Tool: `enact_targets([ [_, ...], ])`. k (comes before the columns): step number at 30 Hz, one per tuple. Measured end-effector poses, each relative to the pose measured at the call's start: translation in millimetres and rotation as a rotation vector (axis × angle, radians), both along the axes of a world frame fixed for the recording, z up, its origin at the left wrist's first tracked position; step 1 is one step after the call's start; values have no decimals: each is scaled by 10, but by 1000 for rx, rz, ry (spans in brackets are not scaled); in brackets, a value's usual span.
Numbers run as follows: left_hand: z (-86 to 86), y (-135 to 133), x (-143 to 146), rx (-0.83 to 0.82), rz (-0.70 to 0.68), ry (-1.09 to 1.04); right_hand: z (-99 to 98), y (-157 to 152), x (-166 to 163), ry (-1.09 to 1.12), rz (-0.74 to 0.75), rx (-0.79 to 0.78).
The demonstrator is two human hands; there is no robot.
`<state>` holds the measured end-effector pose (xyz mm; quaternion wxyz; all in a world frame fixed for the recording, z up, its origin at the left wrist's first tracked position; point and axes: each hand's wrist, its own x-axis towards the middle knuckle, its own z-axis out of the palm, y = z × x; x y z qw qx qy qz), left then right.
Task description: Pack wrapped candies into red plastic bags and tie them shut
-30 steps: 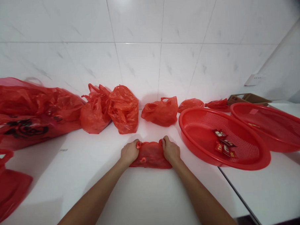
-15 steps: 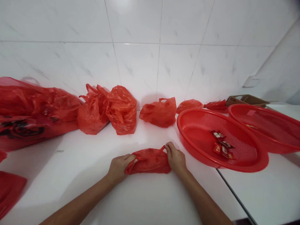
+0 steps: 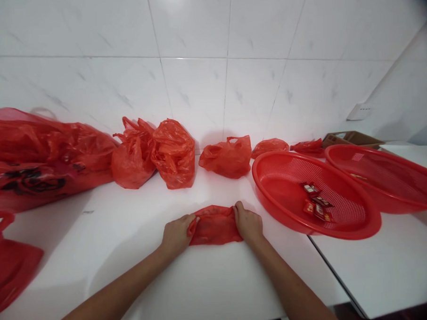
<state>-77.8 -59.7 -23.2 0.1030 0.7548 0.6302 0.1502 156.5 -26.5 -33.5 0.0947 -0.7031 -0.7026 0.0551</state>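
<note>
A red plastic bag (image 3: pixel 216 226) lies flattened and folded into a low bundle on the white table, in front of me. My left hand (image 3: pixel 177 234) is closed on its left end, the thumb over the bunched film. At the opposite end my right hand (image 3: pixel 249 222) pinches the bag's upper right corner. Whatever is inside the bag, if anything, is hidden. Just right of my right hand stands a red plastic basket (image 3: pixel 278 190) with several small red-wrapped packets (image 3: pixel 317 202) in it.
Along the tiled wall stand knotted or bunched red bags (image 3: pixel 174 154), (image 3: pixel 227 158). A large red bag (image 3: pixel 75 161) with black print fills the left. A second red basket (image 3: pixel 394 180) and a brown box (image 3: pixel 352 139) are at right. A seam (image 3: pixel 334 268) divides the tabletops.
My left hand has moved right with its end of the bag, so the bundle is shorter. The small handle loop that stuck up by my right hand no longer shows.
</note>
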Motion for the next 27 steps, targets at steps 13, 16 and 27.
enact_targets([
  [13, 608, -340, -485, -123, -89, -197, 141, 85, 125, 199, -25, -27],
  [16, 835, -266, -354, -173, -92, -591, 359, 76, 116, 324, 22, -2],
  [27, 958, 49, 419, -410, -257, -1173, 1333, 113, -404, 1053, 616, 122],
])
